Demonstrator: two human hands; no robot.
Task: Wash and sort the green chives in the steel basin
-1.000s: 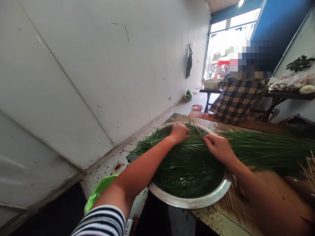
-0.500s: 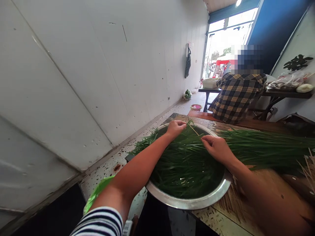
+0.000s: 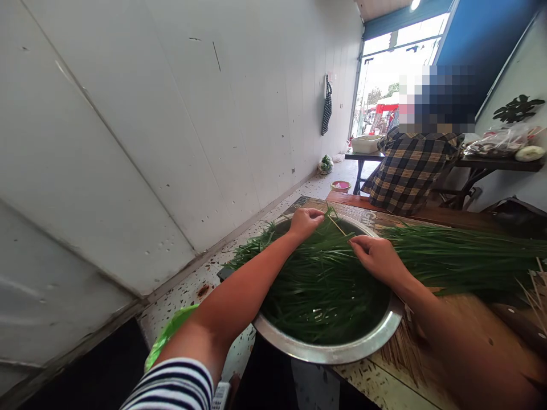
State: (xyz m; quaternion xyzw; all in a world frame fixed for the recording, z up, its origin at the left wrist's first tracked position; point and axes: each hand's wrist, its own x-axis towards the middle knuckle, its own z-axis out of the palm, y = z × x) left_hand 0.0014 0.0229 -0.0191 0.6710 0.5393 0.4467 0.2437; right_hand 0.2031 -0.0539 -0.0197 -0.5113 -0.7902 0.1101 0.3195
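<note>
A big steel bowl holds a thick heap of long green chive leaves, which spill out to the right over the wooden table. My left hand rests on the far side of the heap, fingers curled round some leaves. My right hand lies on the leaves near the bowl's right side and pinches a thin pale stick that slants up to the left.
The wooden table carries more chives and a pile of thin sticks. A green plastic bag lies by my left arm. A person in a plaid shirt sits beyond the table. A white wall runs along the left.
My left hand has slid a little farther away across the leaves. My right hand has shifted slightly left with the stick. Since half a second ago nearly nothing has moved.
</note>
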